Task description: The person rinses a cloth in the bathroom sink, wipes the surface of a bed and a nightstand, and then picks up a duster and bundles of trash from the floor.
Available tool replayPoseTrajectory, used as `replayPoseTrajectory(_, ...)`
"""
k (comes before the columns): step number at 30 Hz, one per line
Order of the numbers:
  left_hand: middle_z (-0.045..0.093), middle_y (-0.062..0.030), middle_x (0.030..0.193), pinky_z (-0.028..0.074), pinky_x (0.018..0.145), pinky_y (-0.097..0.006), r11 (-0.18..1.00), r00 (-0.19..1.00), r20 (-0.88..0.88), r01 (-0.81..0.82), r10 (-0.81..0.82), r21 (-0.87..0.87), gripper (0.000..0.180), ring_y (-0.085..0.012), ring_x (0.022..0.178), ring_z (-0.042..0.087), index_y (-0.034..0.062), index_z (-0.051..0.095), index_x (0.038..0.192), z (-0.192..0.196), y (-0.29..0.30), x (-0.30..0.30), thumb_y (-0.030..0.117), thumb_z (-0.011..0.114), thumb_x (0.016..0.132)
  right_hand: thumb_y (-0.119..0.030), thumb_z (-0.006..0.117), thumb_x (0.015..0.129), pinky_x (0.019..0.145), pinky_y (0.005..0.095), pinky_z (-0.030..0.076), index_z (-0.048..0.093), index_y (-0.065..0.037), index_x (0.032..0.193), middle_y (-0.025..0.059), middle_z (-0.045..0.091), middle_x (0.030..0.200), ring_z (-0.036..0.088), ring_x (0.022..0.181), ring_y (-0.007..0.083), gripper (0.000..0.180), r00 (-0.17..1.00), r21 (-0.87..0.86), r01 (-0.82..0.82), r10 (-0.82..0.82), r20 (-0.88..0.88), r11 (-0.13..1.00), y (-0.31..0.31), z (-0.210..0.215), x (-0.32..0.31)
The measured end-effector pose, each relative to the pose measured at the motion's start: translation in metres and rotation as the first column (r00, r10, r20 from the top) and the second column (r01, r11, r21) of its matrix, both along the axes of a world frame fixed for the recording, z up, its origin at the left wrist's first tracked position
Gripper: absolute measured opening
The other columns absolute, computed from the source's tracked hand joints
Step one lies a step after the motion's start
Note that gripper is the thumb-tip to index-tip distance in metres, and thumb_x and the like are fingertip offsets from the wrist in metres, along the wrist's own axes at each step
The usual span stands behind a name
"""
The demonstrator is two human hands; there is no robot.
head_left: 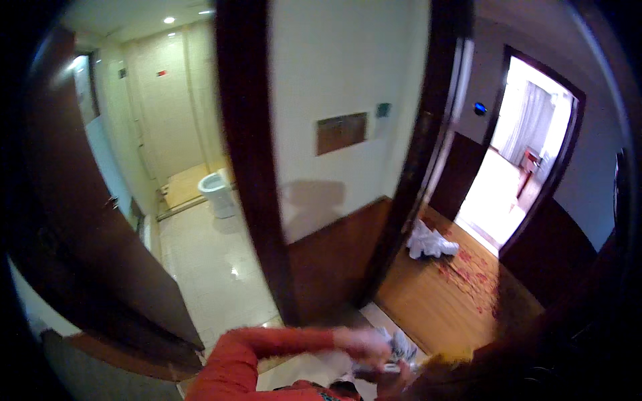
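My left hand [364, 346] reaches in from the lower edge in a red sleeve [257, 351], smeared by motion. Close below it is my right hand [396, 381], dim and partly cut by shadow. Beside both hands is a crumpled grey-white thing [402, 346], possibly cloth or a plastic bag; its kind is not clear. A thin pale piece [388, 367] shows between the hands. To their right a blurred yellow thing [461, 357] sticks out of the dark. The fingers of both hands are too blurred to read.
On the left, an open brown door [114, 220] leads to a tiled bathroom with a white toilet [217, 194]. A dark door frame [251, 134] stands ahead. Right of it, a heap of white cloth [428, 242] lies on the patterned hallway carpet [428, 284], before a bright doorway [515, 147].
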State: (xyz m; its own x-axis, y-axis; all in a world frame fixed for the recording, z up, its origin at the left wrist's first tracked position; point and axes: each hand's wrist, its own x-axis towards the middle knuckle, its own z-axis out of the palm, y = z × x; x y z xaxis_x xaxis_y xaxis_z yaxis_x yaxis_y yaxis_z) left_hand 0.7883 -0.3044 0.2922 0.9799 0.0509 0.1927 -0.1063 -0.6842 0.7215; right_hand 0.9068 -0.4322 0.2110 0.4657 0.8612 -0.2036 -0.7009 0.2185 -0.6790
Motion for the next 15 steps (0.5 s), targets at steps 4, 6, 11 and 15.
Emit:
replayPoseTrajectory(4, 0.054, -0.0095, 0.076, 0.044, 0.058, -0.033, 0.901, 0.83, 0.45, -0.419, 0.33, 0.113, 0.01, -0.0245, 0.071, 0.054, 0.0061, 0.056, 0.082, 0.136, 0.166, 0.064, 0.013, 0.057, 0.075, -0.035, 0.057, 0.078, 0.075, 0.0349, 0.047, 0.053, -0.005, 0.102, 0.0079, 0.057, 0.096, 0.056, 0.087, 0.0212, 0.039, 0.997, -0.085, -0.006, 0.0, -0.071, 0.996, 0.027, -0.046, 0.132)
replayPoseTrajectory(6, 0.054, -0.014, 0.084, 0.047, 0.063, -0.037, 0.551, 0.612, 0.545, -0.78, 0.573, 0.296, 0.018, -0.0306, 0.079, 0.054, 0.0038, 0.054, 0.09, 0.194, 0.236, 0.101, 0.014, 0.056, 0.075, -0.035, 0.057, 0.078, 0.074, 0.0344, 0.047, 0.053, -0.005, 0.102, 0.0077, 0.057, 0.095, 0.056, 0.087, 0.0207, 0.038, 0.996, -0.08, 0.053, -0.058, -0.065, 0.995, 0.043, -0.046, 0.176)
replayPoseTrajectory(11, 0.055, -0.016, 0.099, 0.051, 0.069, -0.04, -0.395, 0.41, 0.799, -0.711, 0.44, 0.582, 0.028, -0.0319, 0.092, 0.055, 0.0036, 0.055, 0.099, 0.253, 0.386, 0.055, 0.013, 0.055, 0.072, -0.036, 0.056, 0.079, 0.072, 0.0333, 0.047, 0.055, -0.006, 0.1, 0.0073, 0.057, 0.095, 0.056, 0.086, 0.0195, 0.037, 0.99, -0.103, 0.114, -0.121, -0.066, 0.988, 0.055, -0.074, 0.219)
replayPoseTrajectory(15, 0.06, -0.0091, 0.091, 0.05, 0.064, -0.038, -0.519, 0.435, 0.88, -0.717, 0.188, 0.465, 0.023, -0.0277, 0.083, 0.058, 0.0105, 0.059, 0.092, 0.234, 0.422, -0.033, 0.014, 0.06, 0.07, -0.037, 0.056, 0.08, 0.07, 0.0324, 0.048, 0.056, -0.007, 0.099, 0.0069, 0.057, 0.094, 0.056, 0.085, 0.0185, 0.036, 0.995, -0.16, 0.083, -0.091, -0.039, 0.984, 0.067, -0.106, 0.232)
